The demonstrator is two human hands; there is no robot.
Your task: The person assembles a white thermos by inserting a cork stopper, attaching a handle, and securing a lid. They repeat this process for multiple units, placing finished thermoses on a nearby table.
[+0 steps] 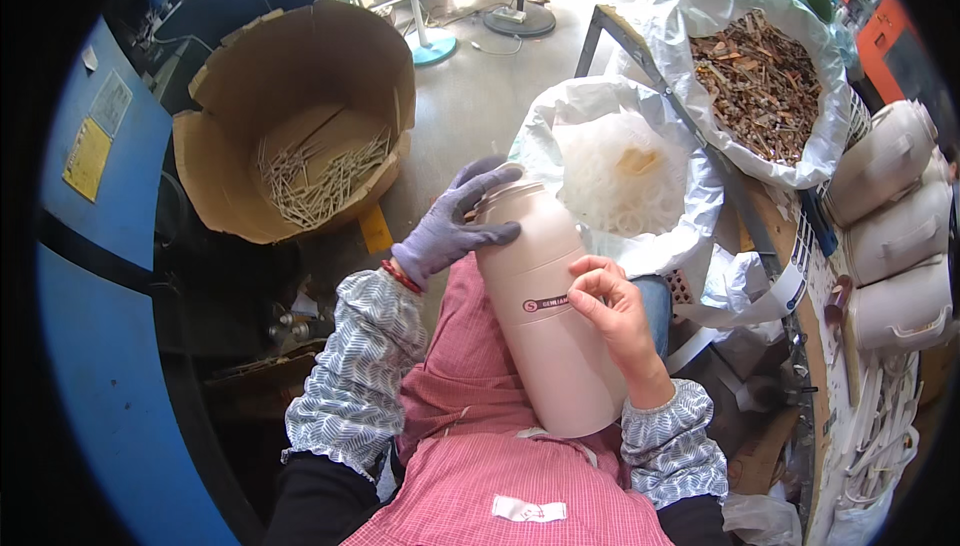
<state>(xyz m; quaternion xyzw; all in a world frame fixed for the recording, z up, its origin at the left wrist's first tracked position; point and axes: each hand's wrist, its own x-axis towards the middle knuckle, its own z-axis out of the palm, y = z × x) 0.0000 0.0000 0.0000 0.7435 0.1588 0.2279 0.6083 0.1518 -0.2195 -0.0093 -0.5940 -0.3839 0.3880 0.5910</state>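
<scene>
In the head view, a beige container (560,376) lies slantwise over the person's lap between the two hands, its neck end pointing far and slightly left, its base near and to the right, against the pink checked apron (465,376). The left hand (455,226), in a grey-purple glove, is clamped on the neck end from the left, thumb lying across the shoulder and fingers wrapping the far side. The bare right hand (612,311) is at the container's right flank, about midway along, with thumb and fingertips drawn in close over one end of a label; whether they pinch its edge or only press on it, I cannot tell. The container is a smooth, matt, rounded cylinder with a narrower neck and faint grooves running around its body. The label (545,304) is a narrow dark strip crossing the body, with a round red-and-white emblem at its left end and pale capital letters beside it, running up to the right fingertips. A white cloth patch (528,509) on the apron, nearer the body, carries small reddish marks too faint to make out. Far left, a yellow sheet (88,159) on a blue panel (125,111) bears writing too small to read.
</scene>
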